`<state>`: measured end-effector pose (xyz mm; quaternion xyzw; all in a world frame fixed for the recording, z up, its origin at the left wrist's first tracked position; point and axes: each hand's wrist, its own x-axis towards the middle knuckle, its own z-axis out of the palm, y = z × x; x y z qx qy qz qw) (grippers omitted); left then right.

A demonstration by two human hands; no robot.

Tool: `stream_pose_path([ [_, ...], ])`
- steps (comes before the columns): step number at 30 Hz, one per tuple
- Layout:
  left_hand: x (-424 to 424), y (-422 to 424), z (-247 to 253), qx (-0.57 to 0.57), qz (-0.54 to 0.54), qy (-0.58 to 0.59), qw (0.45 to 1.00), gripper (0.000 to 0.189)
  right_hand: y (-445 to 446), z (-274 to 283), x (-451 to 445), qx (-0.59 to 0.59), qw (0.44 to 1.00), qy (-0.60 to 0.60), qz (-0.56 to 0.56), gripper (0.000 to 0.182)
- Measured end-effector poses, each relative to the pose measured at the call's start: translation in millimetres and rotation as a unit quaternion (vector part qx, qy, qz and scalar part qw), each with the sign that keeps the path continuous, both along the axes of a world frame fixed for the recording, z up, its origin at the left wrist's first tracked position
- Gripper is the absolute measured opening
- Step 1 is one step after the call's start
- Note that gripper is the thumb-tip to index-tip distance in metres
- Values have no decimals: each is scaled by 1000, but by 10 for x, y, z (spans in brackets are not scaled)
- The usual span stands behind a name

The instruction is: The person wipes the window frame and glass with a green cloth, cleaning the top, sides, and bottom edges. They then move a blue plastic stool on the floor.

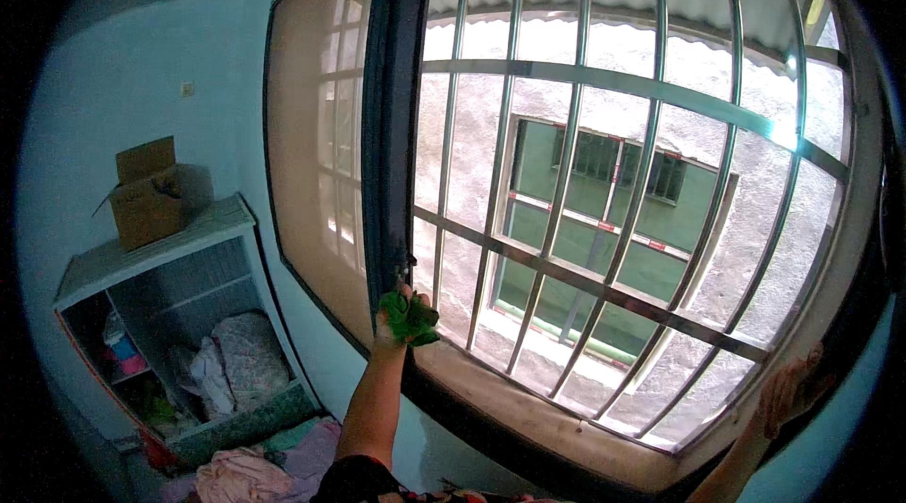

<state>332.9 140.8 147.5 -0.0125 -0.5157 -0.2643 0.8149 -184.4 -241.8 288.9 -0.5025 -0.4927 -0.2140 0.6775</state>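
My left hand (pixel 384 328) grips a crumpled green cloth (pixel 410 319) at the dark window-sash stile (pixel 396 149). Just above the fingers sits a small latch (pixel 405 268) on that stile. Part of the palm is hidden by the cloth. Far to the right, my right hand (pixel 789 390) rests against the lower right side of the window frame (pixel 846 276), with its fingers extended and nothing visible in them. Between the two hands runs the brownish window sill (pixel 566 425).
Metal security bars (pixel 580 64) cross the window opening. Beyond them is a rough wall with a green-paned window (pixel 587 241). At left, an open cardboard box (pixel 148 209) tops a shelf cabinet (pixel 244 216) holding bundled bedding (pixel 251 354). Clothes (pixel 244 478) lie below it.
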Motion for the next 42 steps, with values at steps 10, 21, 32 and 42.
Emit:
stream_pose_path([
  [10, 69, 186, -229, -25, -8, -65, 998, 43, 95, -53, -10, 76, 997, 10, 21, 53],
  [21, -515, 738, -646, 7, 33, -16, 999, 39, 655, -648, 983, 243, 960, 10, 140, 49],
  [32, -1198, 1225, -1184, 12, 114, 62, 991, 41, 2670, -42, 3978, -147, 976, 112, -118, 53],
  [42, -1518, 1756, -1204, -15, 184, 91, 979, 38, 3028, 114, 4603, -119, 966, 112, -198, 59],
])
